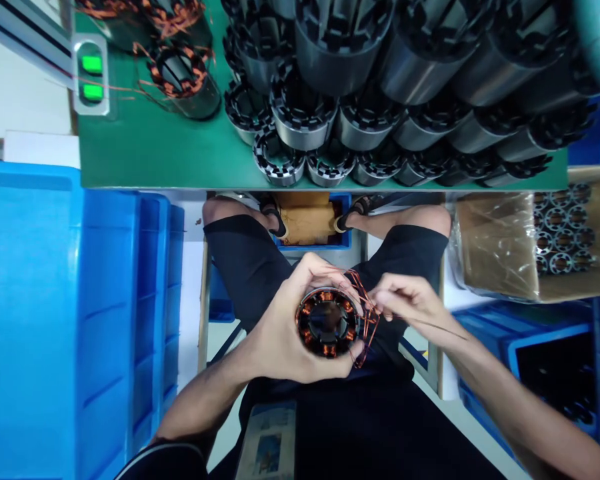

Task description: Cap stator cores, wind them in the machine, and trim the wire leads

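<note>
My left hand is wrapped round a motor stator, a dark ring with copper windings round its inside, held above my lap with its open end facing up. Loose copper wires stick out from the stator's right side. My right hand pinches some of these wires between thumb and fingers, just right of the stator. One thin wire end trails back over my right wrist.
Stacked bare stator cores crowd the green bench ahead. Wound stators stand at its left, beside a green-lit switch. Blue bins rise at left. A carton of metal cores and a blue crate are at right.
</note>
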### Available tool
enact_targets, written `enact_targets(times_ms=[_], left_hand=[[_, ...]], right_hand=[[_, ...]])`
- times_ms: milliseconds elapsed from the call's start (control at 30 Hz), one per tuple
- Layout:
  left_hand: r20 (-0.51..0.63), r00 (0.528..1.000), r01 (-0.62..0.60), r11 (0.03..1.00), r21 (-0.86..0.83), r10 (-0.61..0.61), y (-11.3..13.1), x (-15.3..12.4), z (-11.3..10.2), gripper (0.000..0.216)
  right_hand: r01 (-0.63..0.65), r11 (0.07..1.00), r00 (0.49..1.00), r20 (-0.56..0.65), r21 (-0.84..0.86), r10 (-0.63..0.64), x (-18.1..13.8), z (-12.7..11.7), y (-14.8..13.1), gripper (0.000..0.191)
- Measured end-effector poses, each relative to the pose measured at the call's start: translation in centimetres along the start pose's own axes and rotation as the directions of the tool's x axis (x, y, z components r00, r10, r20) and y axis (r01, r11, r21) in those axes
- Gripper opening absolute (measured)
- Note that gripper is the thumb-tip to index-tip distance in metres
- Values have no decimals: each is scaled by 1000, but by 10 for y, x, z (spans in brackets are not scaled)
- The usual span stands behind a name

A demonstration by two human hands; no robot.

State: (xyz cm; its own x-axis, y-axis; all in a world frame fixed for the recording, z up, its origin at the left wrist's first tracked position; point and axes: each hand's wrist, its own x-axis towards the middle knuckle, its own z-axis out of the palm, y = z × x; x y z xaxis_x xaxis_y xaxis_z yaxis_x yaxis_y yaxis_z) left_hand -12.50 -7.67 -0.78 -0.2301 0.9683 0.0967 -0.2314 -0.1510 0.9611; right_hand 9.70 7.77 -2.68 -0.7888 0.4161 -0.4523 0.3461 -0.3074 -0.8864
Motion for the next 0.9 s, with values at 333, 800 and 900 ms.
enact_targets(times_ms=[333, 800, 900], left_hand=[[317, 924, 118, 948, 297, -215, 21, 6, -5, 138], [280, 960, -77, 976, 202, 18, 2, 3, -8, 108], [149, 966, -239, 951, 197, 212, -5, 3, -5, 74]], right_hand=[[-99, 994, 939, 336, 53, 76, 7, 6, -98, 21], [106, 980, 991, 99, -168, -90, 5, -2, -91, 22], [145, 939, 985, -39, -313, -166, 3, -24, -80, 25]])
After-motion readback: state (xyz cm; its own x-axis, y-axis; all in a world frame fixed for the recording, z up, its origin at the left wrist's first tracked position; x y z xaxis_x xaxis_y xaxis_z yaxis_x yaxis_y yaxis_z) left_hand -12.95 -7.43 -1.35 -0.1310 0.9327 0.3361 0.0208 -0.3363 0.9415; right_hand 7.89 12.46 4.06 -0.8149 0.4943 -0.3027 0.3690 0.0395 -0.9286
